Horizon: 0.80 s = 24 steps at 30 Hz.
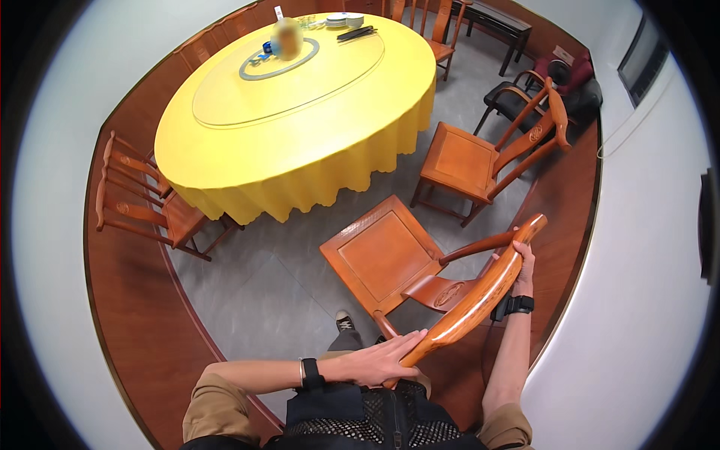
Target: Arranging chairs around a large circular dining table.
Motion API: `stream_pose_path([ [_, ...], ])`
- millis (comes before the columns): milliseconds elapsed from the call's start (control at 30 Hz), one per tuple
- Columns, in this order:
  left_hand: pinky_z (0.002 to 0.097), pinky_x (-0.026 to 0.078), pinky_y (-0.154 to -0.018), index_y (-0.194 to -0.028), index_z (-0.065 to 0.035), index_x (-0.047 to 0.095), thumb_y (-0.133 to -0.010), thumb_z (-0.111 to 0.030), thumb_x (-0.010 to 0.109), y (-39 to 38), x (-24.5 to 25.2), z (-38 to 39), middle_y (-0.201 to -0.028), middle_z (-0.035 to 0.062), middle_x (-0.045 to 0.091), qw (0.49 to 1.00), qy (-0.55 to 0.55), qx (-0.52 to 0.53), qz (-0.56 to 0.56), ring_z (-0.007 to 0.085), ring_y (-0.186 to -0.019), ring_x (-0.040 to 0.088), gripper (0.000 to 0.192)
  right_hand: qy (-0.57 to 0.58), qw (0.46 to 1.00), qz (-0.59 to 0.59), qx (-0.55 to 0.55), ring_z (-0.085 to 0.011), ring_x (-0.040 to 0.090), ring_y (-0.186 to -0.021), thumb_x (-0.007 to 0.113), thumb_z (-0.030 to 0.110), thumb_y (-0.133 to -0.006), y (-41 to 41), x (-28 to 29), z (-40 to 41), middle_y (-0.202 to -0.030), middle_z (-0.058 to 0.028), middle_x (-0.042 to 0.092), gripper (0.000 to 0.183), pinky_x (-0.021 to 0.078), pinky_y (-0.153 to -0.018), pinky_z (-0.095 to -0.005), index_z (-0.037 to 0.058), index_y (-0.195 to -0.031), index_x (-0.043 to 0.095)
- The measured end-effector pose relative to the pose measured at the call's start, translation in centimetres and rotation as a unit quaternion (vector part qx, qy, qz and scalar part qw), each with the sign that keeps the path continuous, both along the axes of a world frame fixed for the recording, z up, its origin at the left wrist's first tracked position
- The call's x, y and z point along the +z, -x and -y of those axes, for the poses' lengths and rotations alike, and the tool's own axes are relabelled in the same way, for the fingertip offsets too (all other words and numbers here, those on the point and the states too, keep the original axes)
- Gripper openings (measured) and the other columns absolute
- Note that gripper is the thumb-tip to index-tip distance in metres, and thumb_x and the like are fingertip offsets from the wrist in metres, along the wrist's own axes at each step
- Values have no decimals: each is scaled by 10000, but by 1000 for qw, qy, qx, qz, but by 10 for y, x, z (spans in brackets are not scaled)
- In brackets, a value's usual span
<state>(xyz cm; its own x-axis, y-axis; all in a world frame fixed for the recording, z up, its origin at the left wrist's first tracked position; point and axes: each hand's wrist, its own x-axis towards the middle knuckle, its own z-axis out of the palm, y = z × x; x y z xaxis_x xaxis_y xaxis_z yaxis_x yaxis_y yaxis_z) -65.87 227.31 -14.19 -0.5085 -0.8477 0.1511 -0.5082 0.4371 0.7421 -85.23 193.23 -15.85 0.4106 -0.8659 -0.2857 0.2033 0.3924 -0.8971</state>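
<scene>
Before me stands a carved wooden chair (pixel 382 256), its back turned towards my body. My left hand (pixel 382 360) grips the near end of the glossy top rail (pixel 478 304), the thumb below and the fingers over it. Around the rail's far end my right hand (pixel 524 261) is closed, fingers partly hidden behind the wood. A carved medallion marks the back splat (pixel 441 292), which the rail partly covers. Beyond the seat hangs the yellow cloth of a round table (pixel 315 152); seat and cloth are apart.
Another wooden chair (pixel 458 163) stands to the right, near the wood-panelled wall. Chairs (pixel 183 216) also stand at the left of the table. A glass turntable (pixel 337 84), stacked plates (pixel 344 21) and black items (pixel 356 35) lie on the cloth. Farther right is a black armchair (pixel 514 104).
</scene>
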Motion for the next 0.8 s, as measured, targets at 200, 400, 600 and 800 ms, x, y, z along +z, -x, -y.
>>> stream_pose_path([
  [200, 491, 272, -1149, -1154, -91, 613, -798, -83, 637, 5, -7, -3, -1521, 373, 75, 1000, -1, 4, -6, 478, -1413, 221, 357, 62, 988, 131, -49, -233, 432, -1225, 589, 98, -774, -1, -29, 15, -1345, -86, 408, 605, 465, -1032, -557, 29, -1344, 400],
  [400, 505, 279, -1145, -1122, -85, 640, -824, -109, 616, 14, -15, -1, -1518, 379, 76, 1000, 15, 19, -4, 483, -1394, 266, 300, 65, 980, 182, -45, -219, 417, -1254, 592, 69, -758, -1, -47, 27, -1325, -92, 432, 629, 404, -1091, -556, 33, -1348, 375],
  [600, 472, 307, -1135, -1107, -86, 655, -816, -90, 614, 21, -20, -2, -1522, 376, 67, 999, 17, 41, 21, 484, -1373, 313, 294, 69, 980, 183, -41, -223, 390, -1282, 600, 76, -753, -3, -55, 28, -1333, -94, 425, 645, 385, -1099, -560, 43, -1356, 373],
  [800, 437, 372, -1099, -1120, -97, 655, -749, -68, 671, 29, -36, 3, -1532, 361, 63, 998, 31, 43, 44, 482, -1362, 333, 372, 82, 977, 193, -45, -227, 405, -1260, 600, 80, -755, 3, -71, 35, -1312, -94, 438, 630, 394, -1097, -543, 38, -1346, 384],
])
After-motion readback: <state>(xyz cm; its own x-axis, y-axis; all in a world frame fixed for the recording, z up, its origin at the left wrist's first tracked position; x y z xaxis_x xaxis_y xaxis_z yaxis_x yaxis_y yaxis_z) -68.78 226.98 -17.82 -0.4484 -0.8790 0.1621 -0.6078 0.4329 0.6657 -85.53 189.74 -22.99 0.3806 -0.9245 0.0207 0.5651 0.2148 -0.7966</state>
